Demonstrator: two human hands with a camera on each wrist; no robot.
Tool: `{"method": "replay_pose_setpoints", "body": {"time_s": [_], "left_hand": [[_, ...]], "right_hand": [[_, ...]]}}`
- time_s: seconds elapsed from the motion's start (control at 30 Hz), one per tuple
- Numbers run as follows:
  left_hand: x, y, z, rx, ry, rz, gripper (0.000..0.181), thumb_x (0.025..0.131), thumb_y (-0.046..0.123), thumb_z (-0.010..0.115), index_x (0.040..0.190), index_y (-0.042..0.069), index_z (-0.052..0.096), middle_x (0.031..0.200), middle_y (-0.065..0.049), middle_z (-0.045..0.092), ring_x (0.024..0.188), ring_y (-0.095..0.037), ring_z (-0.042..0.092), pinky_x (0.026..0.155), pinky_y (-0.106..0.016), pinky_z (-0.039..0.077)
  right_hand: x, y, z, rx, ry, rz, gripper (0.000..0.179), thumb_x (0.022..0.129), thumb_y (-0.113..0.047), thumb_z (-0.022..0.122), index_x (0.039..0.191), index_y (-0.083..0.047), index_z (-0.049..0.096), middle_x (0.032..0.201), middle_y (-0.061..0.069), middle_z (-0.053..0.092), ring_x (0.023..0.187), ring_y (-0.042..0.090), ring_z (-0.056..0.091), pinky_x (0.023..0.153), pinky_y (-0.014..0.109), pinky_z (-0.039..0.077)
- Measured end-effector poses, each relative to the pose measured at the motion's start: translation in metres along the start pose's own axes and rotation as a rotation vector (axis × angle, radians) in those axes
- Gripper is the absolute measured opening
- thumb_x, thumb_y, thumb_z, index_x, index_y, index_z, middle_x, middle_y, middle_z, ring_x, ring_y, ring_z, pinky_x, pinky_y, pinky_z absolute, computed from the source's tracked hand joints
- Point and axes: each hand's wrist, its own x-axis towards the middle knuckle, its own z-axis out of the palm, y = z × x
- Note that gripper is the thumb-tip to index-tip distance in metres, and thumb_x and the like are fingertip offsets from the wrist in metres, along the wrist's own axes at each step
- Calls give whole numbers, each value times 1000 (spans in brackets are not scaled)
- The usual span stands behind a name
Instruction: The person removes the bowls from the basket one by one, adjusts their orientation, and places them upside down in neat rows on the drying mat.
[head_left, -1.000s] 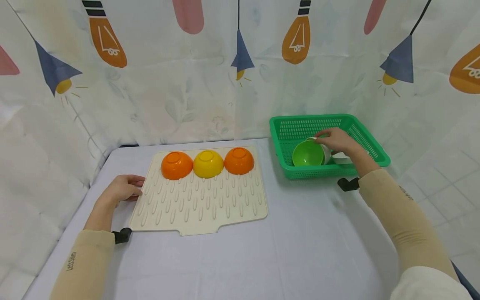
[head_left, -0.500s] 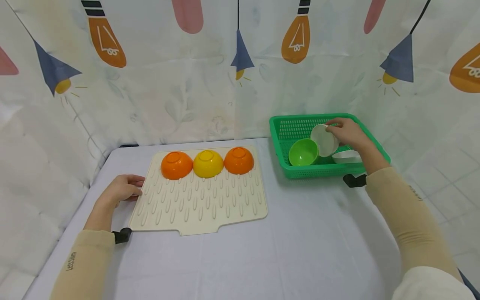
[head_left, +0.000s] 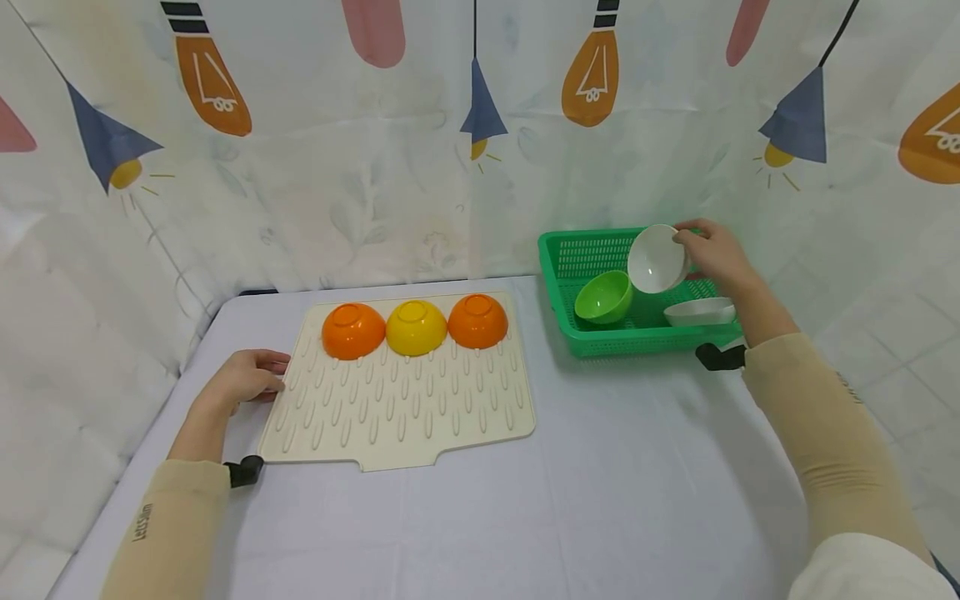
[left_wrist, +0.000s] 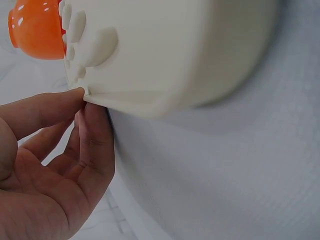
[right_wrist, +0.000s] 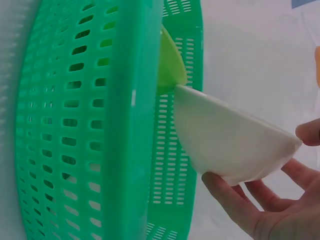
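My right hand (head_left: 718, 254) holds a white bowl (head_left: 657, 260) by its rim, tilted, over the back of the green basket (head_left: 645, 340). The right wrist view shows the thumb at that bowl's rim and fingers under its outer wall (right_wrist: 235, 140). Inside the basket a green bowl (head_left: 603, 297) leans at the left, and another white bowl (head_left: 700, 312) lies at the right. At the left, my left hand (head_left: 243, 377) pinches the edge of a cream ridged draining mat (head_left: 405, 408), thumb on top and fingers beneath in the left wrist view.
Along the mat's back edge, two orange bowls (head_left: 353, 330) and a yellow bowl (head_left: 416, 327) stand upside down in a row. A white cloth (head_left: 480, 533) covers the table. Behind it hangs a printed curtain (head_left: 420, 183).
My right hand has drawn the white bowl away from the green one and raised it up and to the right. The green bowl has shifted slightly left and tipped. The left hand stays put.
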Motion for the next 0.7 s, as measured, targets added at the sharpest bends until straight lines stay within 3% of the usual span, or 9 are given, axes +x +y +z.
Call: {"method": "replay_pose_setpoints", "body": {"time_s": [0.3, 0.5, 0.7], "left_hand": [[-1, 2, 0, 0, -2, -2, 59, 91, -6, 62, 145, -15, 40, 137, -33, 49, 96, -24, 61, 75, -27, 59], [-2, 1, 1, 6, 7, 4, 58, 91, -6, 62, 145, -15, 41, 138, -34, 49, 97, -26, 61, 75, -27, 59], [0, -2, 2, 5, 12, 17, 58, 92, -5, 61, 145, -16, 41, 137, -35, 49, 98, -27, 61, 75, -26, 59]], "right_hand": [[-2, -10, 3, 165, -53, 42, 67, 107, -47, 42, 158, -4, 33, 142, 17, 40, 110, 26, 53, 80, 34, 61], [-3, -14, 14, 357, -167, 91, 69, 108, -43, 45, 162, -6, 24, 144, 12, 39, 116, 29, 51, 89, 41, 58], [-7, -20, 29, 525, -269, 171, 71, 108, -39, 47, 165, -12, 14, 157, 16, 25, 128, 34, 45, 96, 47, 55]]}}
